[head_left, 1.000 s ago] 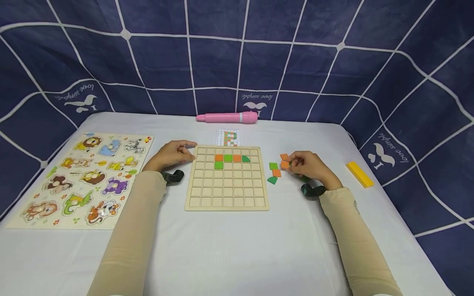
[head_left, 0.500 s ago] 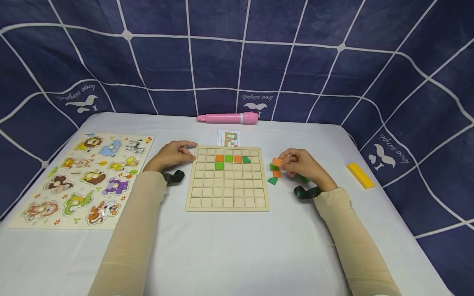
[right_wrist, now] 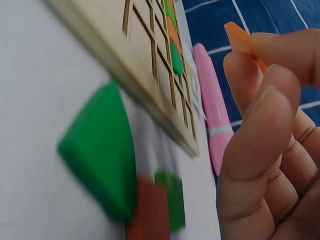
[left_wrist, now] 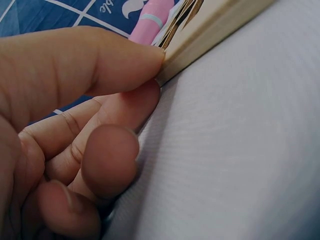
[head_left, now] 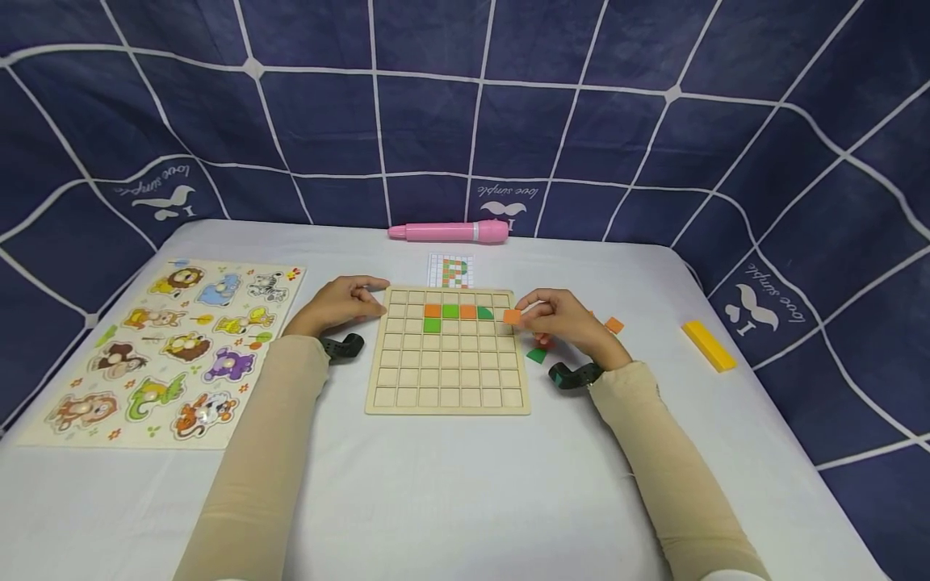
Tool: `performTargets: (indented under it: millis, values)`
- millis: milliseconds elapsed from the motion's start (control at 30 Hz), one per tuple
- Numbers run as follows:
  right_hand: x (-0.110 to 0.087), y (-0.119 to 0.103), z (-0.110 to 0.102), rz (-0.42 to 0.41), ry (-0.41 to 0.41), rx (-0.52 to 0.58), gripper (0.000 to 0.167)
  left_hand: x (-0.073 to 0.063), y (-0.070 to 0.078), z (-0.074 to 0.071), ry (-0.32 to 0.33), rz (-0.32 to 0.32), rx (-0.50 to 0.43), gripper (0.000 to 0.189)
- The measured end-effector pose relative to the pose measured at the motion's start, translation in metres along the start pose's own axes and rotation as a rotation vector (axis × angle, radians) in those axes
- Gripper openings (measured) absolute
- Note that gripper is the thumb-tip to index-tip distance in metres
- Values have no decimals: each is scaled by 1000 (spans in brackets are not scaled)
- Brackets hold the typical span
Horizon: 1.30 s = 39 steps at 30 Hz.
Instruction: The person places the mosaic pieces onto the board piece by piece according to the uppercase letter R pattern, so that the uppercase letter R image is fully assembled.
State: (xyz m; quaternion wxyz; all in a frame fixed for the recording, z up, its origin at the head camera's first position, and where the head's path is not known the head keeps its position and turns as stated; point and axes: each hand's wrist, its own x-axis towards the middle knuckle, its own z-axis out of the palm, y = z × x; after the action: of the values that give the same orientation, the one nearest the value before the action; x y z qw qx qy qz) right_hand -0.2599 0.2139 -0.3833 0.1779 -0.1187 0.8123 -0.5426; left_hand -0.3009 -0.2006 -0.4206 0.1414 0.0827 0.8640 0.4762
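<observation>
My right hand (head_left: pixel 555 315) pinches an orange square tile (head_left: pixel 512 316) between thumb and finger, over the right edge of a wooden grid board (head_left: pixel 446 375). In the right wrist view the tile (right_wrist: pixel 239 37) stands up from the fingertips. My left hand (head_left: pixel 340 303) holds the board's upper left corner; in the left wrist view, thumb and finger meet at its edge (left_wrist: pixel 185 65). Orange and green square tiles and a green quarter-round tile (head_left: pixel 485 313) lie in the upper cells. Another green quarter-round piece (right_wrist: pixel 100 150) lies beside the board, below my right hand.
A pattern card (head_left: pixel 452 272) showing a letter P lies behind the board, with a pink microphone-shaped toy (head_left: pixel 448 232) beyond. At left is an animal puzzle board (head_left: pixel 160 355). A yellow bar (head_left: pixel 708 345) lies at right. An orange tile (head_left: pixel 613 324) is beside my right wrist.
My right hand has picked an orange tile from the loose pieces and carried it left to the board's right edge. My left hand has stayed at the board's corner.
</observation>
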Motion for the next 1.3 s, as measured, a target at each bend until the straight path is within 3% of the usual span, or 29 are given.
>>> performTargets:
  millis: [700, 1300]
  values:
    - [33, -21, 57, -9, -143, 41, 23, 1, -1, 0, -6, 13, -2, 68]
    - [43, -37, 88, -30, -221, -124, 23, 2, 0, 0, 12, 11, 28, 64]
